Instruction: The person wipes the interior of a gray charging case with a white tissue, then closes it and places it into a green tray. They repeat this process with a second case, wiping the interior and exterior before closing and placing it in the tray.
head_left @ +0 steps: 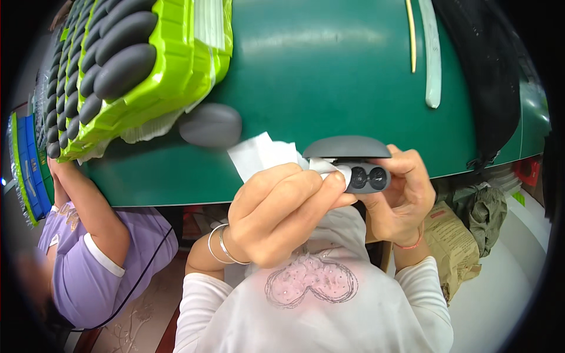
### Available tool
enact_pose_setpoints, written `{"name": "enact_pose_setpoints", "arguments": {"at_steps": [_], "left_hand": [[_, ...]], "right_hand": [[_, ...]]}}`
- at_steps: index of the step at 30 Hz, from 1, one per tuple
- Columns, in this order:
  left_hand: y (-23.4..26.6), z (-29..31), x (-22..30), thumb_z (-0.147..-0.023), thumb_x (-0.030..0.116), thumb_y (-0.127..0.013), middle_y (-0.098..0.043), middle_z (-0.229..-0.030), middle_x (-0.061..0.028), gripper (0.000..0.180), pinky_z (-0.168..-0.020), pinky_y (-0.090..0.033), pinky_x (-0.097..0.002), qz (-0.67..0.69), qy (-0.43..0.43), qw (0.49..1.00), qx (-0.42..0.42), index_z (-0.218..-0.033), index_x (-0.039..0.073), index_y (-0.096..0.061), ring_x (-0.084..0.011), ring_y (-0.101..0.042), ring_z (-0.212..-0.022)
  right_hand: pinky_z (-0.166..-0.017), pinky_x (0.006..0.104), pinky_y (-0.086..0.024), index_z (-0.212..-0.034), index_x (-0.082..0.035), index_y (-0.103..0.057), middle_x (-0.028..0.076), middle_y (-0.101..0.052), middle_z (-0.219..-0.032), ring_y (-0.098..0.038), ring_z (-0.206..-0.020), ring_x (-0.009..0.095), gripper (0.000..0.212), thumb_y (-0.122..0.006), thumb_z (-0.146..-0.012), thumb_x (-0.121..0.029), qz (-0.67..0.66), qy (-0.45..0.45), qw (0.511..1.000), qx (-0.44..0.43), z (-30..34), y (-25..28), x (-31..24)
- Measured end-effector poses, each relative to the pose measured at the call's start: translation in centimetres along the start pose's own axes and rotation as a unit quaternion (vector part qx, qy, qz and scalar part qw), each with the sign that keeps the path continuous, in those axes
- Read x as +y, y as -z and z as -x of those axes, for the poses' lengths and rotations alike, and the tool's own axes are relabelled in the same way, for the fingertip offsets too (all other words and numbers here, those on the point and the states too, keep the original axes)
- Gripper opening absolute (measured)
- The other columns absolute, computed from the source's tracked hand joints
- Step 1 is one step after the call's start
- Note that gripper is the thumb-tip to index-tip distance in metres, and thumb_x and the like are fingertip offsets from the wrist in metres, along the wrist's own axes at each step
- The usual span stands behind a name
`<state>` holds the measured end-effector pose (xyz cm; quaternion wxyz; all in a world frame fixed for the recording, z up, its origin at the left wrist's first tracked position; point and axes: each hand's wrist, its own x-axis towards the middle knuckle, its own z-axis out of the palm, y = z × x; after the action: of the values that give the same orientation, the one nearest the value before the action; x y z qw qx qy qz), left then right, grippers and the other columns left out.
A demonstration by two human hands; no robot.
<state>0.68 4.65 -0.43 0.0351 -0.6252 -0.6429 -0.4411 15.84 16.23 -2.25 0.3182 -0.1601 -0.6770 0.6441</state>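
Just over the near edge of the green table (329,76), an opened gray case (353,148) sits between two bare hands, its lid up and two round dark sockets showing. The right hand (403,194) grips the case at its right end, thumb below and fingers by the lid. The left hand (282,206) pinches a white cloth (262,156) between thumb and fingertips, pressing a fold of it against the left part of the opening; the rest of the cloth spreads left over the table. Farther left, a second gray case (210,126) lies on the table beside stacked lime-green trays (188,70) filled with rows of dark rounded cases (123,70). On the far right lie a thin yellow stick (411,35) and a pale strip (431,59). Near left, a co-worker in a lilac shirt (88,265) reaches toward the trays.
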Motion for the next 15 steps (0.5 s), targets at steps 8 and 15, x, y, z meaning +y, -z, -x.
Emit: {"name": "enact_pose_setpoints", "arguments": {"at_steps": [8, 15], "left_hand": [[0.2, -0.8, -0.4, -0.063, 0.009, -0.086, -0.062, -0.076, -0.0037, 0.032, -0.060, -0.047, -0.0297, 0.014, 0.032, 0.999, 0.014, -0.092, 0.002, -0.073, -0.0205, -0.058, -0.068], [0.5, -1.0, -0.3, -0.065, 0.008, -0.084, -0.061, -0.076, -0.0054, 0.030, -0.057, -0.047, -0.0297, 0.033, 0.040, 0.998, 0.030, -0.092, 0.002, -0.073, -0.0212, -0.057, -0.067]], "right_hand": [[-0.082, 0.0299, -0.056, -0.105, 0.009, -0.055, 0.016, -0.062, -0.102, -0.064, -0.094, 0.018, 0.029, -0.070, -0.081, 0.012, -0.010, -0.011, 1.000, 0.027, 0.1, -0.8, 0.6], [-0.081, 0.0290, -0.055, -0.105, 0.007, -0.056, 0.013, -0.063, -0.100, -0.065, -0.091, 0.016, 0.028, -0.068, -0.081, 0.015, -0.026, -0.013, 0.998, 0.056, 0.2, -1.6, 0.6]]}}
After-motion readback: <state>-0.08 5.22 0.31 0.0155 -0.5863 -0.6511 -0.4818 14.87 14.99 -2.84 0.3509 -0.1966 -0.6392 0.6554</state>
